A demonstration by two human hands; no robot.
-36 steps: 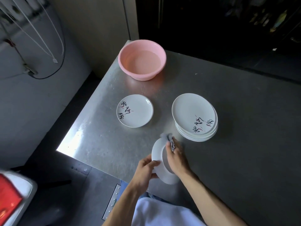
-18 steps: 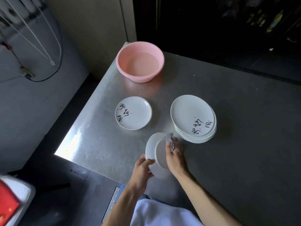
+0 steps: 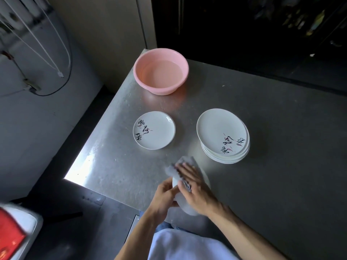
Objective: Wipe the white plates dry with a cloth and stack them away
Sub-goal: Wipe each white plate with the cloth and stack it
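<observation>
Near you, your left hand grips the plate by its rim while your right hand presses the cloth flat on it, so wiping looks midway. A lone plate lies left and a stack right; which are dry is unclear.

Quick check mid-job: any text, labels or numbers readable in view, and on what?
Single plate: three black brush characters, too stylised to read surely.
Top plate of the stack: similar characters, upside down, unreadable.
Cloth: dark marks, blurred.
Held plate: no text visible.
Pink basin: none.
</observation>
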